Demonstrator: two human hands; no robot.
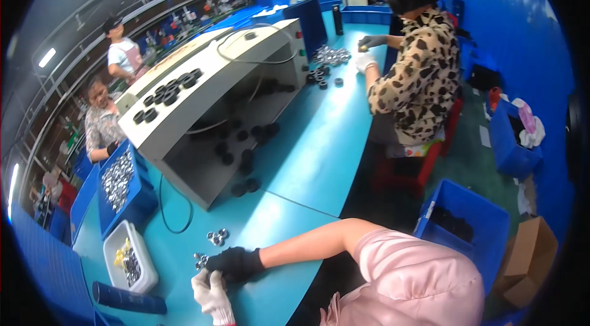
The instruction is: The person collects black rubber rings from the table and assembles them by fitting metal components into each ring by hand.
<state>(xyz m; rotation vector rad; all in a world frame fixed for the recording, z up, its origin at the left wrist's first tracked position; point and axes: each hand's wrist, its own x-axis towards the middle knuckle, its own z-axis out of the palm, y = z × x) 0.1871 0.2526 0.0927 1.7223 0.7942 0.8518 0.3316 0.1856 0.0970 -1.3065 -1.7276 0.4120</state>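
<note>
My left hand [212,296], in a white glove, is at the near part of the turquoise table [279,270]. Its fingers are bent together, and whatever they hold is hidden. My right hand [235,264], in a black glove, touches or almost touches the left one, with its fingers curled. Right at its fingertips is a small bunch of shiny metal parts [201,260]; I cannot tell whether any are gripped. A little farther off lies another small group of shiny metal parts [217,237].
A white tub [150,277] holds yellow and silver parts, beside a dark blue cylinder [129,298]. Behind it stands a blue bin [142,194] of metal parts. A large cream machine housing [184,169] carries black rings [169,92]. A co-worker [418,74] sits farther along the table.
</note>
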